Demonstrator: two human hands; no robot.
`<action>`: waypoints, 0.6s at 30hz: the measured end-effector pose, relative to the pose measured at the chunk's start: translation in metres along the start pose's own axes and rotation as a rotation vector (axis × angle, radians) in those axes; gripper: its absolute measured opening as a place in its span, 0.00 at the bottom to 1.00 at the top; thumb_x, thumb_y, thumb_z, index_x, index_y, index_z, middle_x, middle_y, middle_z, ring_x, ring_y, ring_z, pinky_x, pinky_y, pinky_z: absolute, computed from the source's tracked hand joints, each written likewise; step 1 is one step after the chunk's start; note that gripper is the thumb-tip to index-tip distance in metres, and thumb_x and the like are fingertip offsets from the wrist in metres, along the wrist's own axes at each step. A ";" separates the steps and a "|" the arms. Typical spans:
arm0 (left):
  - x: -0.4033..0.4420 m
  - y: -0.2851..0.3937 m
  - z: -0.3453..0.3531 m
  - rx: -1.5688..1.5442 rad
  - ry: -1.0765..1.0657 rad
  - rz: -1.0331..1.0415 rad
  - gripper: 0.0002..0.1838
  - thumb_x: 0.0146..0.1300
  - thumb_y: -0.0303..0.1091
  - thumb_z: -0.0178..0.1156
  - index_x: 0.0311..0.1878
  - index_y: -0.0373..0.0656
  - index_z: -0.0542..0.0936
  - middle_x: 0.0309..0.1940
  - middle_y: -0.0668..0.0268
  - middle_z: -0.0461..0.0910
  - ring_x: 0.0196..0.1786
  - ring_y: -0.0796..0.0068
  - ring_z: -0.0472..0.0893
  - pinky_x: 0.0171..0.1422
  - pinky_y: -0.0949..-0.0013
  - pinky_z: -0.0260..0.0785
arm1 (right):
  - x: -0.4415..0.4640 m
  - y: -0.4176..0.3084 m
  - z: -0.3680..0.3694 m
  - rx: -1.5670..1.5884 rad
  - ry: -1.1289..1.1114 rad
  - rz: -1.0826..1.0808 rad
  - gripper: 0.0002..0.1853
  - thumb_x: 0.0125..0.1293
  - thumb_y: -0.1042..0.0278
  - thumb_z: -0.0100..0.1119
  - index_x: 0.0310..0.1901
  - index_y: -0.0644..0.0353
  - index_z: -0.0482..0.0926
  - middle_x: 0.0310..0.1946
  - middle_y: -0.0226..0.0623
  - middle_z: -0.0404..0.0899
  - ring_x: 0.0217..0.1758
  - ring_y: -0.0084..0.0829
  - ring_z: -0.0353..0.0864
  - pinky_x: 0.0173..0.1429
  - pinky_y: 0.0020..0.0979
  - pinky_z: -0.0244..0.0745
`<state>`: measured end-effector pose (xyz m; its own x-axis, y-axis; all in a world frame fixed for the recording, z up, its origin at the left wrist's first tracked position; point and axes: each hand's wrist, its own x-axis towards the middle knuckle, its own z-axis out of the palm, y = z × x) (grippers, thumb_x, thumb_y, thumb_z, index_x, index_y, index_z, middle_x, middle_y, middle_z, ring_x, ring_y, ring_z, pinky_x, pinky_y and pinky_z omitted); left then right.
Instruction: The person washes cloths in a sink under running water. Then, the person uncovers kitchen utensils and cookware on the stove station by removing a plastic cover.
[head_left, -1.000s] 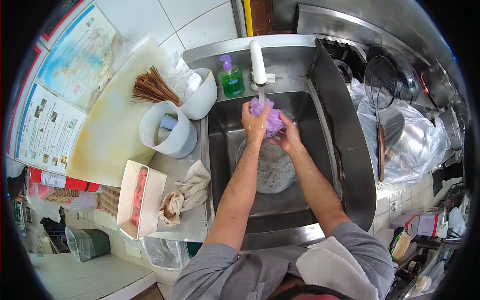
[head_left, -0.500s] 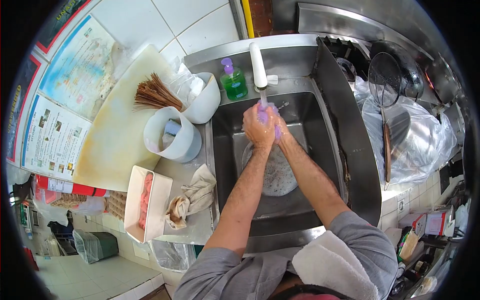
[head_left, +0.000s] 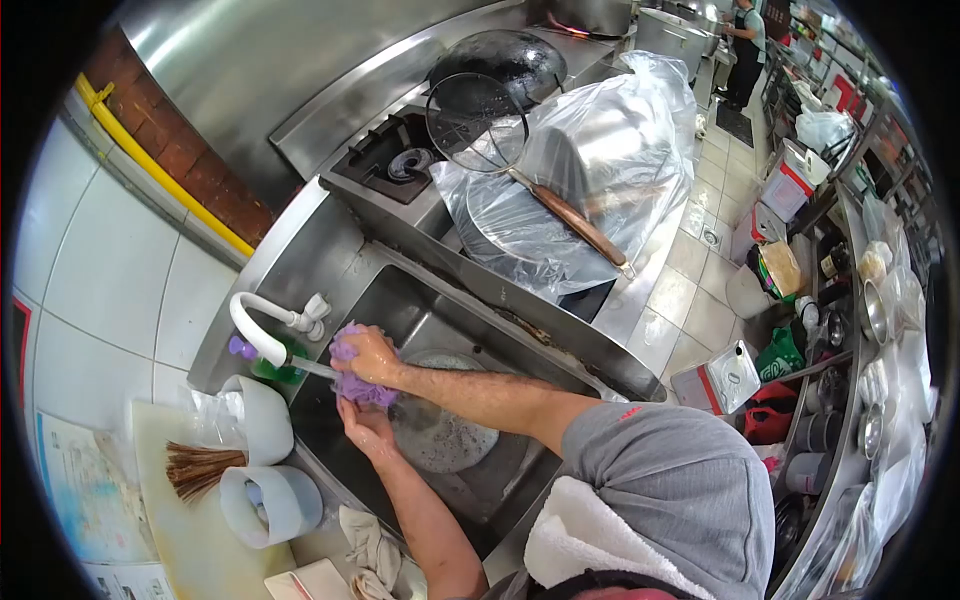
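A wet purple mesh puff [head_left: 372, 390] is under the stream from the white faucet [head_left: 262, 335], over the steel sink [head_left: 410, 315]. My right hand [head_left: 367, 356] grips the puff from above. Just below it, my left hand [head_left: 368, 430] is cupped palm up with loosely spread fingers, close against the puff's lower edge. Sudsy water fills a round basin [head_left: 450, 445] in the sink, partly hidden by my right forearm. Behind the faucet, a green soap bottle with a purple pump [head_left: 275, 370] is partly covered.
White tubs [head_left: 268, 425], brown sticks [head_left: 200, 470] and a crumpled cloth [head_left: 368, 550] sit left of the sink. Beyond its right wall are a burner [head_left: 405, 165], a wire strainer [head_left: 478, 120] and plastic-covered cookware [head_left: 590, 150]. A person [head_left: 745, 50] stands far down the aisle.
The view has swung toward the right, showing the stove and aisle. My hands, clasped together around the puff half a second ago, have come apart, with the right one keeping hold of it.
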<state>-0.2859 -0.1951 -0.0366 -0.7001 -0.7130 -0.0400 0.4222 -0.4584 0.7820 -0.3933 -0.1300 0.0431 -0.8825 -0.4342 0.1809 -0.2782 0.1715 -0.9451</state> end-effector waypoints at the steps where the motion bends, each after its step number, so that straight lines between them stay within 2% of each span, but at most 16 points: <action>1: -0.007 0.004 0.001 0.001 -0.010 0.000 0.33 0.64 0.57 0.48 0.64 0.42 0.63 0.61 0.58 0.66 0.62 0.57 0.66 0.65 0.53 0.59 | -0.001 0.005 0.004 0.001 0.010 -0.004 0.21 0.41 0.56 0.70 0.38 0.55 0.81 0.42 0.42 0.77 0.50 0.46 0.72 0.52 0.47 0.66; 3: -0.024 0.015 0.008 -0.486 -0.304 -0.238 0.36 0.63 0.60 0.48 0.65 0.44 0.61 0.64 0.62 0.62 0.65 0.57 0.62 0.68 0.50 0.54 | -0.006 0.008 0.007 -0.102 -0.084 -0.432 0.19 0.40 0.56 0.69 0.36 0.53 0.81 0.43 0.41 0.74 0.53 0.46 0.68 0.52 0.51 0.63; 4: -0.027 0.017 0.027 -0.500 -0.160 -0.269 0.32 0.64 0.61 0.45 0.63 0.48 0.63 0.62 0.64 0.64 0.64 0.63 0.63 0.67 0.47 0.53 | -0.013 0.007 0.012 -0.073 -0.077 -0.464 0.19 0.39 0.58 0.69 0.36 0.51 0.82 0.43 0.40 0.74 0.53 0.44 0.67 0.52 0.51 0.64; 5: -0.024 0.014 0.025 -0.499 -0.161 -0.267 0.32 0.64 0.61 0.45 0.63 0.48 0.63 0.62 0.64 0.64 0.64 0.63 0.63 0.67 0.47 0.53 | -0.020 0.006 0.016 -0.073 -0.076 -0.467 0.19 0.39 0.58 0.69 0.36 0.51 0.82 0.43 0.40 0.74 0.53 0.44 0.67 0.52 0.51 0.64; 7: -0.010 0.003 0.013 -0.568 -0.270 -0.233 0.29 0.64 0.59 0.46 0.59 0.47 0.66 0.58 0.65 0.66 0.62 0.65 0.64 0.67 0.50 0.54 | -0.041 -0.011 0.011 0.091 -0.237 -0.454 0.19 0.39 0.58 0.69 0.37 0.52 0.82 0.46 0.39 0.74 0.56 0.42 0.66 0.55 0.47 0.64; 8: 0.000 -0.005 0.006 -0.604 -0.326 -0.219 0.27 0.64 0.58 0.46 0.57 0.47 0.67 0.57 0.65 0.67 0.62 0.66 0.64 0.66 0.51 0.54 | -0.059 -0.021 0.005 -0.148 -0.158 -0.410 0.19 0.43 0.60 0.68 0.38 0.56 0.81 0.44 0.41 0.76 0.54 0.42 0.70 0.56 0.41 0.66; 9: 0.010 -0.014 -0.001 -0.641 -0.383 -0.206 0.26 0.65 0.57 0.46 0.55 0.46 0.68 0.55 0.66 0.68 0.61 0.67 0.65 0.66 0.52 0.55 | -0.060 -0.019 -0.002 -0.151 -0.155 -0.410 0.19 0.43 0.60 0.68 0.38 0.56 0.81 0.44 0.41 0.76 0.54 0.42 0.70 0.56 0.41 0.66; 11: 0.027 -0.020 -0.008 -0.714 -0.499 -0.172 0.23 0.65 0.55 0.47 0.50 0.45 0.71 0.52 0.67 0.69 0.59 0.70 0.66 0.66 0.54 0.56 | -0.052 -0.009 -0.013 0.077 -0.219 -0.427 0.16 0.47 0.62 0.68 0.39 0.56 0.81 0.44 0.39 0.76 0.54 0.39 0.71 0.57 0.38 0.66; 13: 0.040 -0.008 0.005 -1.307 -0.500 -0.601 0.19 0.64 0.48 0.51 0.47 0.42 0.72 0.48 0.64 0.73 0.53 0.66 0.72 0.60 0.58 0.66 | -0.043 0.010 -0.018 0.313 -0.289 -0.433 0.14 0.50 0.63 0.67 0.40 0.56 0.81 0.45 0.37 0.77 0.53 0.36 0.72 0.58 0.36 0.66; 14: 0.042 0.003 0.007 -0.662 -0.331 -0.383 0.18 0.63 0.44 0.53 0.47 0.40 0.72 0.46 0.61 0.74 0.49 0.65 0.75 0.55 0.59 0.69 | -0.040 0.020 -0.020 0.433 -0.325 -0.433 0.13 0.52 0.64 0.67 0.40 0.56 0.81 0.45 0.36 0.77 0.52 0.34 0.73 0.58 0.35 0.66; 15: 0.042 0.015 0.012 -0.023 -0.143 -0.154 0.17 0.61 0.41 0.56 0.48 0.39 0.72 0.43 0.59 0.75 0.45 0.63 0.78 0.51 0.59 0.73 | -0.041 0.033 -0.018 0.667 -0.285 -0.133 0.13 0.54 0.65 0.65 0.42 0.56 0.80 0.44 0.34 0.78 0.50 0.31 0.74 0.56 0.32 0.68; 16: 0.036 0.024 0.036 0.131 0.047 0.016 0.18 0.56 0.33 0.61 0.48 0.36 0.73 0.40 0.56 0.77 0.39 0.63 0.79 0.48 0.58 0.75 | -0.045 0.046 -0.014 0.890 -0.254 0.182 0.14 0.56 0.66 0.64 0.45 0.55 0.79 0.44 0.31 0.78 0.48 0.27 0.75 0.53 0.29 0.70; 17: 0.029 0.032 0.053 0.204 0.225 0.121 0.21 0.50 0.24 0.65 0.49 0.34 0.73 0.43 0.58 0.77 0.41 0.65 0.79 0.50 0.60 0.74 | -0.046 0.056 -0.015 0.922 -0.206 0.356 0.13 0.59 0.71 0.59 0.47 0.56 0.75 0.41 0.28 0.78 0.45 0.23 0.75 0.48 0.25 0.72; 18: 0.026 0.034 0.060 0.301 0.267 0.267 0.19 0.50 0.21 0.64 0.47 0.35 0.73 0.43 0.60 0.76 0.42 0.66 0.77 0.47 0.62 0.74 | -0.045 0.064 -0.015 0.968 -0.199 0.489 0.11 0.59 0.70 0.57 0.44 0.56 0.75 0.37 0.30 0.77 0.42 0.24 0.76 0.46 0.30 0.75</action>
<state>-0.3243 -0.1970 0.0260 -0.4005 -0.9144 0.0593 0.3541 -0.0948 0.9304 -0.3774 -0.0860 -0.0212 -0.7151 -0.6580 -0.2361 0.5764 -0.3639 -0.7317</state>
